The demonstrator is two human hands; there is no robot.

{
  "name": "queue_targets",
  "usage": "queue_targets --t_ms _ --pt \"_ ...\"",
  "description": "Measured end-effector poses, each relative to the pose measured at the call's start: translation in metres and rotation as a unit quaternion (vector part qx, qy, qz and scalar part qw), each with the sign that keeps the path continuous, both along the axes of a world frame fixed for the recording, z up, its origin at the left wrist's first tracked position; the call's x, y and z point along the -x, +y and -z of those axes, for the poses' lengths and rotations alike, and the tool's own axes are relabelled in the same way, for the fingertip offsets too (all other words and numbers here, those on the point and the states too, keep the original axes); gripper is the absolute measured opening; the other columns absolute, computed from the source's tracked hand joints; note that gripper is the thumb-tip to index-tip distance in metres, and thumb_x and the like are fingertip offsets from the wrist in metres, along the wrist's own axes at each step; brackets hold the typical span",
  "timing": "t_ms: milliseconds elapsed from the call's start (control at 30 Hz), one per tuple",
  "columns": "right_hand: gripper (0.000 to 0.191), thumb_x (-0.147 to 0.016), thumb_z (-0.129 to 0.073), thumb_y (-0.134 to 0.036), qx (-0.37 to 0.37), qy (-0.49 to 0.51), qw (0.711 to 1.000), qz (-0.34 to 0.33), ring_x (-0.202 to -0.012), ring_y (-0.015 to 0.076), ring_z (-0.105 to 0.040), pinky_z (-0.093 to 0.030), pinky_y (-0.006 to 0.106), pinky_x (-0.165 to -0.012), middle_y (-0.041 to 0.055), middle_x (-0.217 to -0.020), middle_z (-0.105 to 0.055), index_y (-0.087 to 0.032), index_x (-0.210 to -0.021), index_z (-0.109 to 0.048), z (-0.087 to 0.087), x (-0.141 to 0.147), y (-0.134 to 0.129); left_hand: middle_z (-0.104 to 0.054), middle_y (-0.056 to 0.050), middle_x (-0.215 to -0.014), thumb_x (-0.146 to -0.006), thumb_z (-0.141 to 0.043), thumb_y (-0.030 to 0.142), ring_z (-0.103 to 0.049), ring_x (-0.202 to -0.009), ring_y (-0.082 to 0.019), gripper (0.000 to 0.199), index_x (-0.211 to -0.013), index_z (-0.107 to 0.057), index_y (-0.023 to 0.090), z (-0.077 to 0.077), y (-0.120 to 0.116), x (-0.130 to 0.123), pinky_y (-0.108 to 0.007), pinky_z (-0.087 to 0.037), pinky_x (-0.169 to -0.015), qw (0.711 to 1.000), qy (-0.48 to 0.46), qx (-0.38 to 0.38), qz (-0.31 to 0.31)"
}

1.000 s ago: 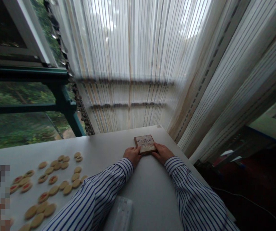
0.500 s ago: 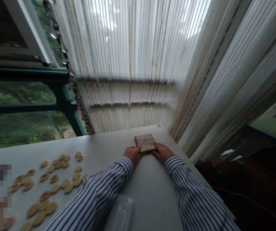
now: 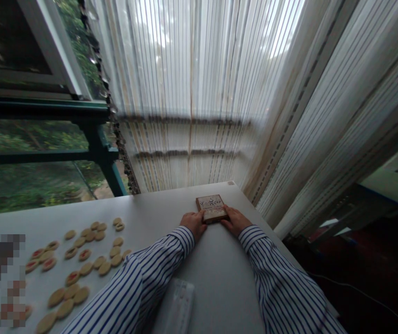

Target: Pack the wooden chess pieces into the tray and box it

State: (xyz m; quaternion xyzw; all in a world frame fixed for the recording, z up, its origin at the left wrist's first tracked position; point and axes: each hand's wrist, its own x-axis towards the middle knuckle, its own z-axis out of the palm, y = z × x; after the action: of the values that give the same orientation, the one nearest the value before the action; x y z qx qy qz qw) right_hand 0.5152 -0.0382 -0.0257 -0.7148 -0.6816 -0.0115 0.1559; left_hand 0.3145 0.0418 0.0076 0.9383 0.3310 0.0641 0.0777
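Note:
A small flat box [image 3: 212, 207] with dark brush lettering on its pale lid and brown edges is near the far right corner of the white table. My left hand [image 3: 194, 223] closes on its near left corner, thumb on top. On the opposite side my right hand [image 3: 235, 220] grips the near right corner, also with the thumb above. The underside of the box and most of the fingers are hidden. Several round wooden chess pieces [image 3: 86, 268] lie loose to the left of my arms, some with red markings.
A clear plastic case [image 3: 180, 306] lies on the table [image 3: 223, 283], partly under my left sleeve. Striped sheer curtains [image 3: 192, 83] hang past the far edge, beside a green railing [image 3: 101, 153]. A white cable [image 3: 355, 286] runs along the dark floor at right. The lower left is pixelated.
The view has shifted slightly, so the pieces and window appear a little further right. Both hands keep the same hold on the box.

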Motion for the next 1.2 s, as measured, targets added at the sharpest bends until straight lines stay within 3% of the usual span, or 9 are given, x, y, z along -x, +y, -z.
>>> queue_targets --t_ms 300,500,1200 --pt "0.057 -0.078 -0.046 -0.032 -0.027 0.000 1.000 0.005 -0.113 0.0266 -0.043 -0.035 0.042 -0.095 0.0218 -0.122 -0.046 -0.002 -0.126 -0.034 -0.016 0.002 -0.005 -0.062 -0.013 -0.102 -0.074 -0.051 0.040 -0.058 -0.094 -0.025 0.054 -0.121 -0.040 0.016 -0.017 0.001 0.014 -0.035 -0.042 -0.080 0.999 -0.007 -0.012 -0.035" --pt "0.054 -0.081 -0.041 -0.034 -0.063 0.000 0.998 -0.004 -0.112 0.0251 -0.044 -0.036 0.043 -0.094 0.0161 -0.123 -0.047 -0.010 -0.128 -0.032 -0.032 0.013 -0.007 -0.059 -0.012 -0.109 -0.077 -0.046 0.043 -0.055 -0.100 -0.024 0.052 -0.120 -0.042 0.016 -0.027 0.003 0.032 -0.034 -0.041 -0.085 0.998 -0.035 -0.016 -0.041" --pt "0.047 -0.085 -0.030 -0.030 -0.110 -0.005 0.993 -0.047 -0.111 0.0239 -0.045 -0.037 0.042 -0.094 0.0176 -0.118 -0.051 -0.006 -0.124 -0.038 -0.059 0.057 -0.003 -0.059 -0.006 -0.112 -0.075 -0.048 0.042 -0.053 -0.104 -0.019 0.043 -0.109 -0.054 0.016 -0.057 0.011 0.125 -0.029 -0.039 -0.091 0.983 -0.125 0.017 -0.133"
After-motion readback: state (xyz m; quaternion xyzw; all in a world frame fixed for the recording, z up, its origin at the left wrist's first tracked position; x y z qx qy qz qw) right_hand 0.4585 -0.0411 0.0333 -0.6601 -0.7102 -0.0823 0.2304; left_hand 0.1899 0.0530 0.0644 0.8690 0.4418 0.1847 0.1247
